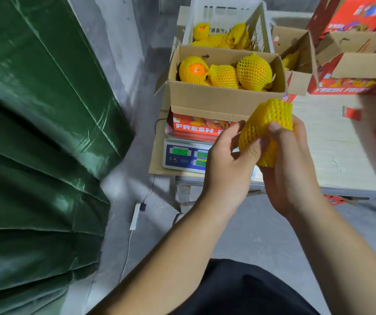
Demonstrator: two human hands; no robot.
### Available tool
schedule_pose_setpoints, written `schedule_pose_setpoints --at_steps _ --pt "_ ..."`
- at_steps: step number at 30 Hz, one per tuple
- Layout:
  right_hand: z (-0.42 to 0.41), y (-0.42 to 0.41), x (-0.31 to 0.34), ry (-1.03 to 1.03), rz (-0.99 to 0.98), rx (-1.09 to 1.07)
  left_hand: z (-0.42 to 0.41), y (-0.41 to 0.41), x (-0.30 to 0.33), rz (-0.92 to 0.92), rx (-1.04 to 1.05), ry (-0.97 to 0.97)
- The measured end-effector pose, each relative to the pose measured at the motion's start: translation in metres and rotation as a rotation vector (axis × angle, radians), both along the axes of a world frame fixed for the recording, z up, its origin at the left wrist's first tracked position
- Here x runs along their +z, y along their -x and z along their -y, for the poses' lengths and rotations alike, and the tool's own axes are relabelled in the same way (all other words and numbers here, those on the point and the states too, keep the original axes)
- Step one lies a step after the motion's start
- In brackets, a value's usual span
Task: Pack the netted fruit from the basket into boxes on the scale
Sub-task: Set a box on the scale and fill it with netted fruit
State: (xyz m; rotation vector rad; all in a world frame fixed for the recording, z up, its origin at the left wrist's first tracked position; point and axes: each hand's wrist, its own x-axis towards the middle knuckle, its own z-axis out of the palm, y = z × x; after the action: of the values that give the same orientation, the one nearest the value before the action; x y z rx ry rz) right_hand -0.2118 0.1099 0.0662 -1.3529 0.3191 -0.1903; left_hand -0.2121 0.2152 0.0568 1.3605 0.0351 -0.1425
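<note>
Both hands hold one fruit wrapped in yellow foam netting [264, 130] in the air, at 5 o'clock from the open brown cardboard box [225, 98] and in front of it. The left hand [230, 160] has its grip curled around the netted fruit's left side, thumb across the mesh; the right hand [289, 164] cups it from beneath and behind, thumb pressed on top.

Handling, judged: the foam sleeve is soft and springy and gives good friction, while the fruit inside is firm and bruisable. Support the body from underneath (not by the loose sleeve end, which could slip off).

The box sits on the white digital scale [183, 155] on the tabletop [332, 142] and holds several netted fruit, one showing orange skin. At 12 o'clock, the white slatted plastic basket [222, 12] holds more. Red printed cartons [350, 85] stand at 2 o'clock.
</note>
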Motion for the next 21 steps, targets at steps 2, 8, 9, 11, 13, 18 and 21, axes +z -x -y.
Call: schedule_pose_setpoints --at_steps 2,8,9,11,13,18,21 --pt "0.002 -0.003 -0.003 -0.039 -0.007 0.042 -0.001 -0.002 -0.002 -0.002 0.018 0.0" --pt "0.0 -0.016 -0.004 -0.069 -0.039 0.059 -0.003 -0.014 -0.002 -0.001 0.019 -0.019" --pt "-0.001 -0.019 -0.005 -0.055 -0.045 0.058 -0.002 -0.016 -0.003 -0.01 0.02 -0.02" --pt "-0.002 -0.025 -0.007 -0.013 -0.056 0.057 -0.001 -0.02 -0.006 -0.038 0.032 -0.023" --pt "-0.005 -0.031 -0.01 0.005 -0.056 0.058 -0.001 -0.025 -0.007 -0.076 0.051 -0.034" --pt "-0.013 -0.053 -0.013 0.052 -0.067 0.065 -0.008 -0.047 -0.005 -0.071 0.068 -0.014" --pt "-0.016 -0.071 -0.011 0.103 -0.045 0.054 -0.013 -0.064 0.0 -0.038 0.031 -0.031"
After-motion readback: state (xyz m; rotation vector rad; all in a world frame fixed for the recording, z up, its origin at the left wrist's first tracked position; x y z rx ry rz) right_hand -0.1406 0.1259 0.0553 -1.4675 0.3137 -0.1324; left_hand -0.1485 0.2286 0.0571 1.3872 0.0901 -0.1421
